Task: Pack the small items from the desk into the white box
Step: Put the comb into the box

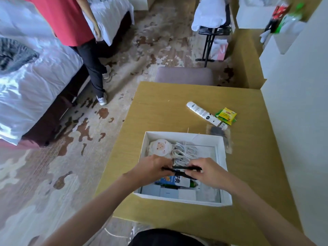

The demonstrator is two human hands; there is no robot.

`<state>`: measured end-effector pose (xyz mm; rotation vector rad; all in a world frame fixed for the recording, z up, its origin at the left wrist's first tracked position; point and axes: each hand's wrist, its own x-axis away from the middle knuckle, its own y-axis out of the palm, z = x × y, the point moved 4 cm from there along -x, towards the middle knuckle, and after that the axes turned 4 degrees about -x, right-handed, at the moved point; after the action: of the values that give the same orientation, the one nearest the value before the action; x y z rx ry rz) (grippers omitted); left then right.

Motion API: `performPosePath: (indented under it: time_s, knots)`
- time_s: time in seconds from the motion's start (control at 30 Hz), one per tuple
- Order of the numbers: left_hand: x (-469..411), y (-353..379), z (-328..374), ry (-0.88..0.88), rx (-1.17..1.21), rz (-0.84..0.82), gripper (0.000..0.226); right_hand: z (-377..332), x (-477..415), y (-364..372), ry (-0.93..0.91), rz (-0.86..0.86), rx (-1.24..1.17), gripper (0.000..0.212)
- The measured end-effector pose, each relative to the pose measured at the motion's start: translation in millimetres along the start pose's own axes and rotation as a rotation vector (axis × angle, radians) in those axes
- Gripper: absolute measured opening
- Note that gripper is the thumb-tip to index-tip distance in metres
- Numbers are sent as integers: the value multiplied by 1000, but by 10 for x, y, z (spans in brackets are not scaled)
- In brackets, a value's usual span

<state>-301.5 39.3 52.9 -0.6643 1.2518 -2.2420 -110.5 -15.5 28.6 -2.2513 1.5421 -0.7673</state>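
**Now: both hands lower a thin black item into the white box**

Seen from above, a person's two hands meet over the middle of an open white box (224, 176) that sits on a yellow-tan desk (159, 107). The left hand (150, 168) and right hand (207, 170) each pinch one end of a slim black item (181, 168), possibly a pen or a strap; blur makes it hard to tell which. Both grips are narrow and closed on it.

Inside the box, at the far left, lies a round white pouch (160, 147). Just right of it sits a coil of white cable (184, 154). A blue and white packet (174, 181) lies under the hands, with pale flat boxes along the near edge.

Three things wait on the desk beyond the box's far right corner: a white tube (204, 113), yellow tea bag packets (227, 115) touching it, and a clear bag with something dark inside (218, 133), beside the box wall.

To do this step well, I judge the black item should be kept level and laid flat in the bare right half of the box, clear of the cable loops, and only then released.
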Motion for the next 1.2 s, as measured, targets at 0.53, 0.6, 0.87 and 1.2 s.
performPosePath:
  time_s: [0.53, 0.6, 0.87, 1.2]
  knots:
    - [287, 322, -287, 271, -524, 14, 9, 105, 73, 480, 28, -2, 426, 15]
    - [266, 334, -327, 272, -581, -16, 12, 90, 50, 490, 52, 15, 355, 19]
    - [254, -11, -476, 186, -476, 359, 8, -82, -282, 566, -48, 187, 402, 27]
    - [79, -245, -503, 55, -380, 408, 23, -154, -330, 406, -139, 392, 407, 25]
